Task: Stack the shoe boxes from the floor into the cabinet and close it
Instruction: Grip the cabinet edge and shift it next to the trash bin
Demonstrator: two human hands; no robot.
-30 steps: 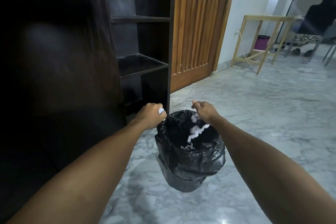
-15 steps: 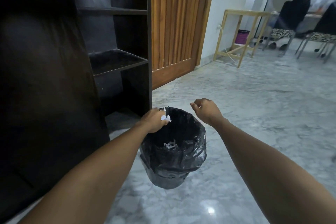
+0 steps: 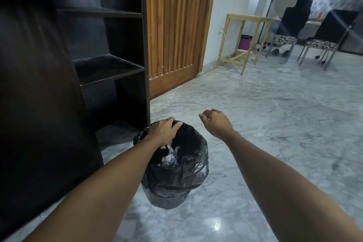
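Observation:
A dark cabinet [image 3: 110, 70] stands at the left with its shelves bare and its door [image 3: 35, 104] swung open toward me. No shoe box is in view. My left hand [image 3: 163, 131] hovers over the near rim of a bin lined with a black bag [image 3: 176, 179], fingers spread and relaxed, with white paper scraps [image 3: 169, 158] falling and lying inside below it. My right hand [image 3: 216, 123] hangs in the air to the right of the bin, fingers curled into a fist with nothing in it.
A slatted wooden door [image 3: 176, 25] is just right of the cabinet. Farther back stand a light wooden table [image 3: 245, 19] with a purple basket [image 3: 245, 42] under it, and two chairs [image 3: 284, 37]. Grey marble floor [image 3: 275, 124] spreads to the right.
My left hand has opened over the bin and let its white scraps drop in. The right hand's scraps fell earlier; it stays curled. The view has shifted slightly.

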